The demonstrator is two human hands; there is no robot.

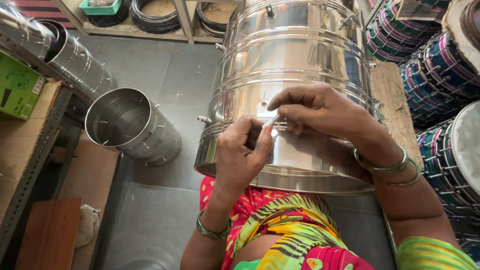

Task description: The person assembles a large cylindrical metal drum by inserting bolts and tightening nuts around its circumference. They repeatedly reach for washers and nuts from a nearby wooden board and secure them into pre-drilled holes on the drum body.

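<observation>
A large shiny steel drum shell [295, 55] lies on its side against my lap, its ribbed wall facing me. My left hand [242, 155] and my right hand [320, 107] meet over the shell's near wall. Between their fingertips is a small thin metal pin [270, 121], pinched by my left thumb and finger, with my right fingers touching its upper end. Small metal lugs [202, 119] stick out of the shell's side. Green bangles ring both wrists.
Another open steel shell [131, 125] lies on the grey floor to the left, more steel shells [75, 62] behind it. Coloured finished drums [440, 75] stack at right. A green box [17, 90] sits on a metal rack at left; black hoops [150, 15] lie on a far shelf.
</observation>
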